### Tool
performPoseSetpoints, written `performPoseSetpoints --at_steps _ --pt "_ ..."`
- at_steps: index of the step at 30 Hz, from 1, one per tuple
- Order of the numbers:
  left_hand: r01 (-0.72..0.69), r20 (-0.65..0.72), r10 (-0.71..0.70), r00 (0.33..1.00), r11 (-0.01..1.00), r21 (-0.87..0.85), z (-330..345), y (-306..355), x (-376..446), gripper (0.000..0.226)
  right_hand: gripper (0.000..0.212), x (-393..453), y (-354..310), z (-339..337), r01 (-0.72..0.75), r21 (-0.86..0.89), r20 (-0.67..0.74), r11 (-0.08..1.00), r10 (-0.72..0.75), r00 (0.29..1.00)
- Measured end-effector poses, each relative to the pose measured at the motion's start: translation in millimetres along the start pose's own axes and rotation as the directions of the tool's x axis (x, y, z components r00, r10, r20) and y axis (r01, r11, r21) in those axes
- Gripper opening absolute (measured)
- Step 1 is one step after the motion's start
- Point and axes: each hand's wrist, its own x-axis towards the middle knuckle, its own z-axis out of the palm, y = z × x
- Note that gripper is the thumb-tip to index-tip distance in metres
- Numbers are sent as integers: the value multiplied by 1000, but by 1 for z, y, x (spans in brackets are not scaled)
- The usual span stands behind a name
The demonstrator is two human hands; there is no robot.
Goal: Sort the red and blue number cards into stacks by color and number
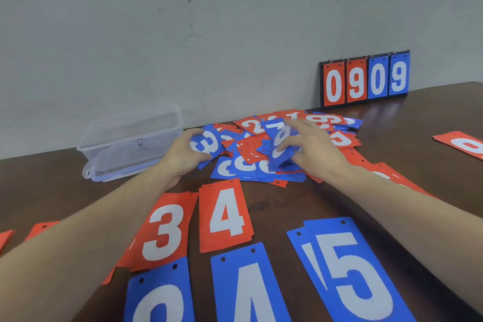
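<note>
Mid-sort: left hand (183, 154) grips a blue 3 card (209, 144), right hand (311, 149) pinches a blurred blue card (281, 149) over the unsorted pile (261, 154) at table centre; next, probably carry the 3 to the near blue 3 stack (159, 295).

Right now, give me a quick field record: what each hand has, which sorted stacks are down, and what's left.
left hand: holds blue 3 card
right hand: pinches a blurred blue card, number unclear
sorted near row: blue 3 stack, blue 4, blue 5
sorted next row: red 3, red 4
unsorted pile: mixed red and blue
plastic box: left of pile
scoreboard: reads 0909
</note>
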Motion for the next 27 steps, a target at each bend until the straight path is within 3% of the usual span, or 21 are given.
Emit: performPoseSetpoints --at_steps 3,9,12,19,22,24,27 --pt "1 8 0 1000 995 -97 -1 1 -14 59 42 -7 -2 -8 -132 78 -51 988 137 989" --pt "-20 -50 3 999 936 -350 -2 5 -41 37 43 -24 -10 -18 -238 415 131 878 201 971" --pt "-12 -28 0 1000 898 -441 -1 11 -53 37 39 -27 -15 -13 -281 585 163 761 229 960" --pt "-47 81 115 990 813 -581 5 28 -76 60 55 -34 -18 -17 -271 758 304 593 46 952" --pt "0 141 109 984 790 -613 11 31 -82 59 34 -37 -23 -19 -266 815 225 514 142 964" --pt "17 153 100 983 784 -621 16 31 -85 55 23 -37 -22 -22 -238 822 132 518 233 963" --pt "36 151 71 986 793 -608 19 29 -86 49 35 -40 -14 -22 -232 831 108 505 263 959"
